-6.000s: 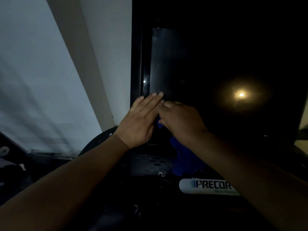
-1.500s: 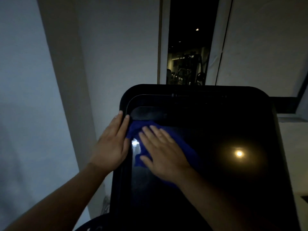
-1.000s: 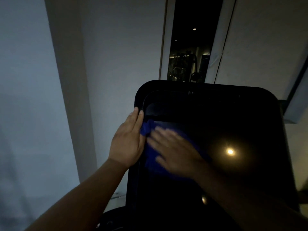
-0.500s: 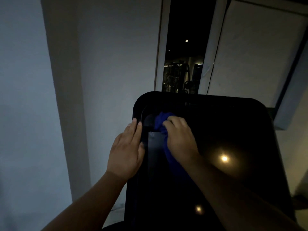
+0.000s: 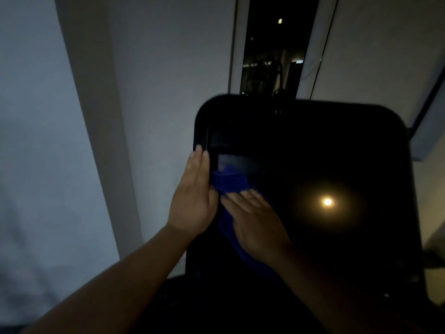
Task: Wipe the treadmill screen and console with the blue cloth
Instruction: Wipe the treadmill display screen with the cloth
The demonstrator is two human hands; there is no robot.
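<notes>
Flat and open-palmed, the right hand [image 5: 255, 222] presses the blue cloth [image 5: 230, 182] against the dark treadmill screen [image 5: 313, 165], fingers spread rather than curled around it. Part of the cloth bunches up above the fingertips, near the screen's upper left corner, and more trails below the palm. Beside it, the left hand [image 5: 192, 196] lies straight-fingered along the console's left edge [image 5: 201, 121], gripping nothing. A round light [image 5: 327, 202] glints off the glass to the right.

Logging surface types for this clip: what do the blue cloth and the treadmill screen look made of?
Blue cloth: soft matte fabric, bunched into folds, weave too dim to tell. Treadmill screen: glossy dark panel, glass or hard plastic, mirroring a round lamp glow.
</notes>
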